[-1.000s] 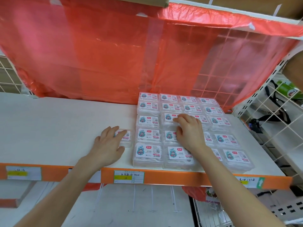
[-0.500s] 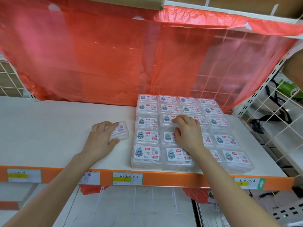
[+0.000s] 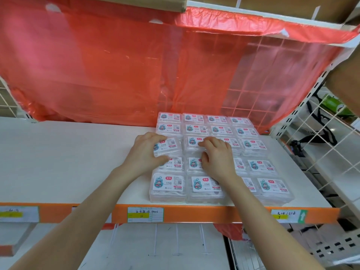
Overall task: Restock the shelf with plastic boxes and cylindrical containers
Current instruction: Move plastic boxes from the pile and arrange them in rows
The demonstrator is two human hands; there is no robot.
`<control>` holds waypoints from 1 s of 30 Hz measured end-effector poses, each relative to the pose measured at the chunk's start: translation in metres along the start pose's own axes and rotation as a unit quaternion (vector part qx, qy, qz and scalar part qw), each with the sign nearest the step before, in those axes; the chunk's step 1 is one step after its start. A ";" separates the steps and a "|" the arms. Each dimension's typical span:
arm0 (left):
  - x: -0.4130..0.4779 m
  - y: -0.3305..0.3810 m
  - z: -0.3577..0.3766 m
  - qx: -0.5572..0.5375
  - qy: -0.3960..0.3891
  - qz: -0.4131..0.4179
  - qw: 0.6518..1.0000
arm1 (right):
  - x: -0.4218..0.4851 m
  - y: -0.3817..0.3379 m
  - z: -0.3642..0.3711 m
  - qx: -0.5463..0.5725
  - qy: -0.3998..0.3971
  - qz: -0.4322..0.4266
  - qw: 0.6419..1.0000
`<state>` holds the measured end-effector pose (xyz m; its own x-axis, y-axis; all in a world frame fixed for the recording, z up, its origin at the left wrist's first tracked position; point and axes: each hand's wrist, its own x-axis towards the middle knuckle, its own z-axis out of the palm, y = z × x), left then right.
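Boxes [image 3: 271, 187]: twenty visible | left hand [image 3: 145, 152] grips one box [image 3: 169, 146] | right hand [image 3: 216, 158] spread atop others

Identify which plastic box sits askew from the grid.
The leftmost-column, middle-row box, in the left hand's grip; the others lie square.

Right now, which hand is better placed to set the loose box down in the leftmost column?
Left. The left hand grips the box over the leftmost column, third row from the back. The right hand rests on the stacked boxes beside it, holding nothing.
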<state>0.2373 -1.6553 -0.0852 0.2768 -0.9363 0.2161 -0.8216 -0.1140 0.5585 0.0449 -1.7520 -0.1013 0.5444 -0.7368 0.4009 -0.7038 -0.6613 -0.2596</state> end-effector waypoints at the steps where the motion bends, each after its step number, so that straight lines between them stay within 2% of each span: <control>1: 0.002 0.001 0.004 0.006 -0.012 0.001 1.000 | 0.000 0.000 0.000 -0.001 -0.001 0.000 1.000; 4: 0.004 0.000 0.010 0.027 -0.023 0.010 0.999 | 0.000 -0.001 0.001 0.002 0.000 -0.002 1.000; 12: -0.029 0.010 0.023 0.068 0.030 0.047 0.996 | 0.000 0.000 0.001 0.003 0.005 -0.002 1.000; 17: -0.043 0.013 0.033 0.155 0.002 0.006 0.988 | 0.000 0.000 0.002 0.008 0.009 -0.001 1.000; 30: -0.028 0.010 0.033 0.150 -0.054 -0.002 0.987 | 0.000 -0.001 0.001 0.010 0.006 -0.004 1.000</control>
<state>0.2044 -1.6415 -0.1121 0.2384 -0.9638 0.1192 -0.9358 -0.1952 0.2936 0.0462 -1.7517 -0.1020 0.5444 -0.7303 0.4126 -0.6909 -0.6694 -0.2732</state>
